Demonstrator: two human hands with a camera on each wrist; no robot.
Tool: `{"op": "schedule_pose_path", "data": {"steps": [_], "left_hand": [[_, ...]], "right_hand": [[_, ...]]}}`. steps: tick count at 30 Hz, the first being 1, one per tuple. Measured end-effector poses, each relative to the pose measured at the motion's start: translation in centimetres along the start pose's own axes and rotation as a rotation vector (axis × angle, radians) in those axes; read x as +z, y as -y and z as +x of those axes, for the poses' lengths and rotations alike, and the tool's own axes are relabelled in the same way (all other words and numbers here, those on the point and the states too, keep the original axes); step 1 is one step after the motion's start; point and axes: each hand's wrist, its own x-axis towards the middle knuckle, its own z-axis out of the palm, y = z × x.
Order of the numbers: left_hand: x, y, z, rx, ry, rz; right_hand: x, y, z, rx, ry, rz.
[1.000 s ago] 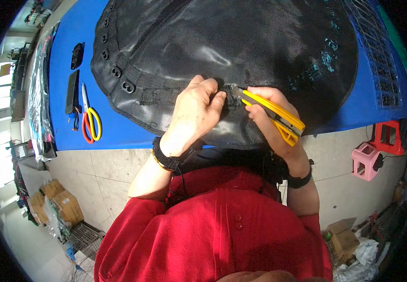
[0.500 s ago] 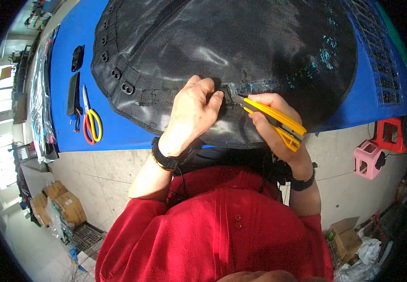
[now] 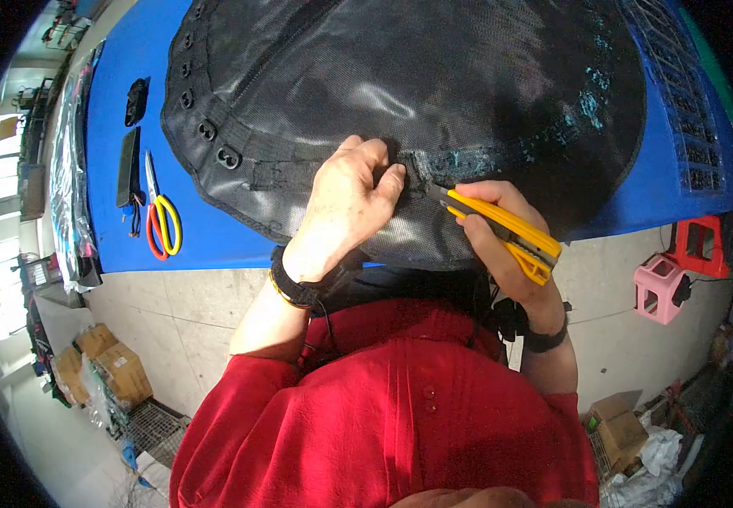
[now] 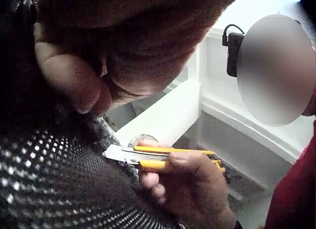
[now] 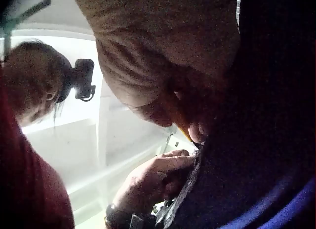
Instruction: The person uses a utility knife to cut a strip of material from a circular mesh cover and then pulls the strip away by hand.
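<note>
A round sheet of black mesh fabric [image 3: 316,93] spreads over the blue table, with a dark strip of webbing stitched along its near side. My left hand [image 3: 354,190] pinches a fold of this fabric between thumb and curled fingers. In my right hand [image 3: 506,233] is a yellow utility knife [image 3: 510,224], gripped with its blade out. The blade tip points at the fabric just right of the left thumb. In the left wrist view the bare blade [image 4: 117,154] is right at the mesh edge. The right wrist view is dark, and the knife is mostly hidden there.
Red-and-yellow-handled scissors [image 3: 162,222] lie on the blue table [image 3: 214,241] at left, beside a dark flat phone-like object [image 3: 129,165]. Plastic-wrapped goods [image 3: 74,169] line the left edge. Black hooks [image 3: 228,157] edge the mesh. Pink [image 3: 659,288] and red stools [image 3: 698,245] stand at right.
The utility knife has moved right and toward the body, its blade drawing back along the fabric from beside the left thumb. The left hand keeps its pinch almost unmoved.
</note>
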Motion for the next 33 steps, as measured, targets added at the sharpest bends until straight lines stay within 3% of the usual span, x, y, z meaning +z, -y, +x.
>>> {"op": "schedule_pose_path", "data": {"steps": [9,16,22,33], "left_hand": [[0.4,-0.5,-0.1,0.039,-0.045,0.022],[0.4,-0.8,-0.3,0.031,-0.044,0.025],[0.5,-0.9,-0.3,0.006,-0.056,0.023],[0.5,-0.8,-0.3,0.019,-0.051,0.043]], "right_hand": [[0.5,0.3,0.2,0.155,-0.062,0.179],[1.8,0.2,1.9,0.166,-0.101,0.284],[1.7,-0.4,2.1,0.132,-0.077,0.299],[0.8,-0.5,2.5,0.223,-0.013,0.359]]}}
